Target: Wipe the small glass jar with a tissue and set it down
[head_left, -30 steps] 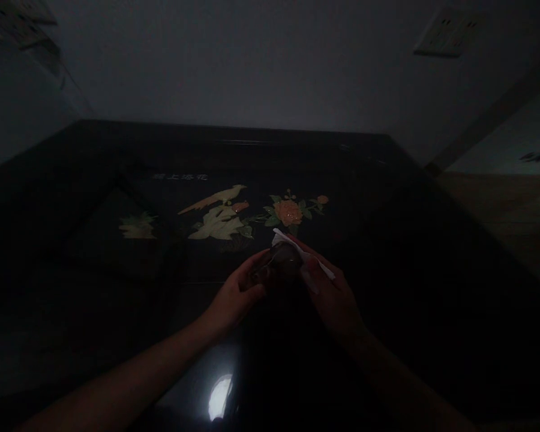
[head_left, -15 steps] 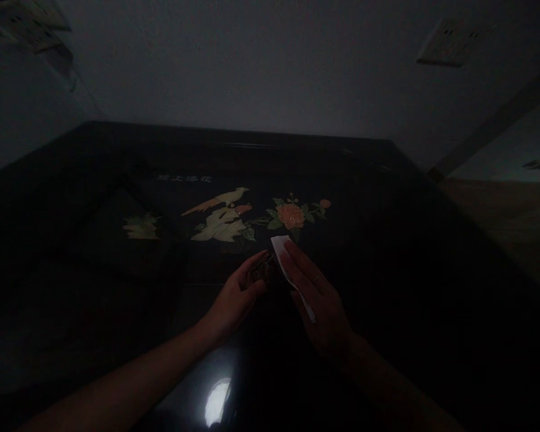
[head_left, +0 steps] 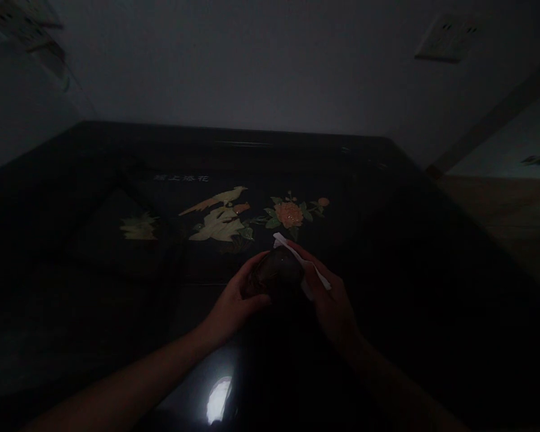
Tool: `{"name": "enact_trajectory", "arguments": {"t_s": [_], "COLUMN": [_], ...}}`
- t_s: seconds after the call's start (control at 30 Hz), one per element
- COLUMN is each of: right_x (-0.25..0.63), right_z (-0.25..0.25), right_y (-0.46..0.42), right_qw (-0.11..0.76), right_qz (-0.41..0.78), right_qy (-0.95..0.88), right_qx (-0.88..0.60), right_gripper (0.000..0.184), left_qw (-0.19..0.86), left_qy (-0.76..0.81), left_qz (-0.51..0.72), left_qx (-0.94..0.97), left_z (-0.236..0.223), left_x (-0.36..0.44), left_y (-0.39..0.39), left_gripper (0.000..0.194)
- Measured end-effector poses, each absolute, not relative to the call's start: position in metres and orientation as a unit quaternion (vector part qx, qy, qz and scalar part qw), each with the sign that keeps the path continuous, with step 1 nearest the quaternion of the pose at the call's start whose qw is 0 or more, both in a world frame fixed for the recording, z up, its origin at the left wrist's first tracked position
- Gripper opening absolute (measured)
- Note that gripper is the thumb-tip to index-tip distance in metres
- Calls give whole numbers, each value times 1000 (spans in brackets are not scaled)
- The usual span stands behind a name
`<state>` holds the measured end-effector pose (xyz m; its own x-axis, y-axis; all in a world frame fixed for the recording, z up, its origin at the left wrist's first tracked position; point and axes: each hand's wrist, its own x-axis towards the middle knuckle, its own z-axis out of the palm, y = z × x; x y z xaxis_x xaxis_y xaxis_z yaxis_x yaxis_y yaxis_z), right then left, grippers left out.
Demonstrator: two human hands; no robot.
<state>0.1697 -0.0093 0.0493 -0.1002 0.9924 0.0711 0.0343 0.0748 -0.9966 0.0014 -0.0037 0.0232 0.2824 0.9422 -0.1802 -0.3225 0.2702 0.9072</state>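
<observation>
Our left hand (head_left: pixel 234 303) curls round one dark object (head_left: pixel 284 267) above the one worktop (head_left: pixel 387 252). Our right hand (head_left: pixel 335 300) pinches one white cloth (head_left: pixel 281 240) against the object's right side. We count two hands, one object, one cloth. We judge this as midway, with both in hand and neither set down; it's too dim to tell what is done or left.

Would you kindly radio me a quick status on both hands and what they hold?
Left hand: gripping dark rounded object. Right hand: holding white cloth or tissue against its side. Nothing visibly in the way; dim light hides detail.
</observation>
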Motion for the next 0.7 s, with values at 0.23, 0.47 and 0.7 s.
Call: {"name": "enact_trajectory", "arguments": {"t_s": [0.23,0.47,0.7], "right_x": [170,166,164], "right_z": [45,36,35], "right_y": [-13,-16,-16], "right_qw": [474,410,390], "right_qz": [412,172,118], "right_qy": [-630,-822,-846], "right_qx": [-456,-355,-343], "right_gripper": [40,64,68], "left_qw": [705,705,696], "left_qy": [391,372,375], "left_qz": [461,504,501], "left_qx": [371,332,352], "left_z": [21,14,8], "left_x": [3,6,5], "left_y": [-3,0,0], "left_gripper": [69,62,56]}}
